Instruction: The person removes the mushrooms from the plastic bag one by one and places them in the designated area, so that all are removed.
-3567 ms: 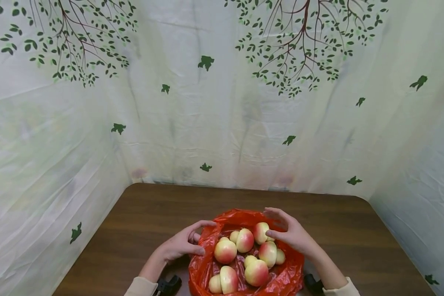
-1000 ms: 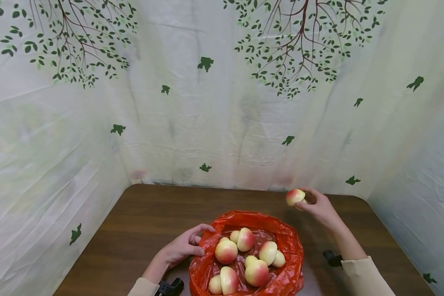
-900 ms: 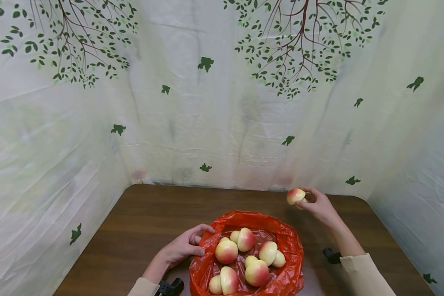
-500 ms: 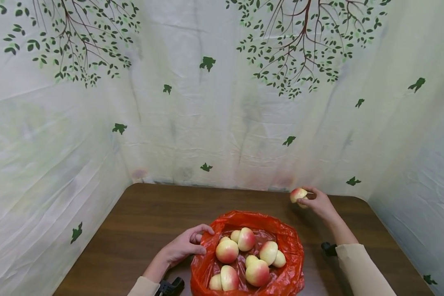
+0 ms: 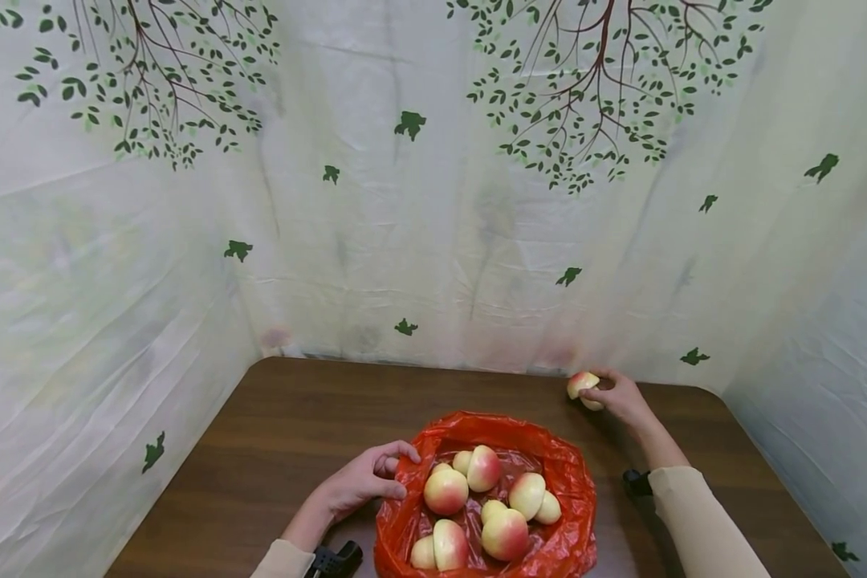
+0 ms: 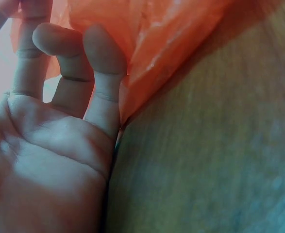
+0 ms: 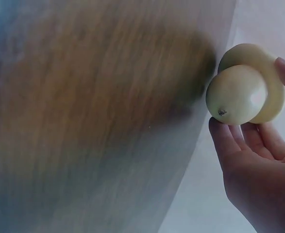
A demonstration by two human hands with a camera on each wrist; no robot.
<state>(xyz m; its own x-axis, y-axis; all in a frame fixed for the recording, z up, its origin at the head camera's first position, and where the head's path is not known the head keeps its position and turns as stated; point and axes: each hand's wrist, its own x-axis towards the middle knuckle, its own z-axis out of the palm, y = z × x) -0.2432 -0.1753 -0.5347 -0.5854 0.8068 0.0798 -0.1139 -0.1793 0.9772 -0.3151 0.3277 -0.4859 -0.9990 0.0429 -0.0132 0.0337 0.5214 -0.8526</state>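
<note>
The right hand (image 5: 620, 399) is holding a mushroom (image 5: 581, 384) near the far edge of the surface (image 5: 318, 409), toward the far right corner. Its thumb is pressing one side and its fingers are curving round the other, so the grip is narrowing to the mushroom's own width. In the right wrist view the round end of the pale stem is facing the camera, with the cap showing behind it. Whether the mushroom is touching the surface, I cannot tell.

A red bag (image 5: 572, 466) is sitting between the left and right edges, toward the near edge, its mouth spreading wide. The left hand (image 5: 357, 483) is pinching the left side of its rim between thumb and forefinger; in the left wrist view other fingers are bending loosely beside the bag's wall. Five mushrooms (image 5: 506, 536) are lying inside, their caps showing pink and yellow: one by the far rim, one at the left, one at the right, two nearer the near edge.

Cream sleeves (image 5: 701, 514) are covering the forearms, and a black device (image 5: 337, 559) is sitting at the left wrist. Beyond the far edge a pale cloth (image 5: 477, 241) is hanging, printed with leafy branches.
</note>
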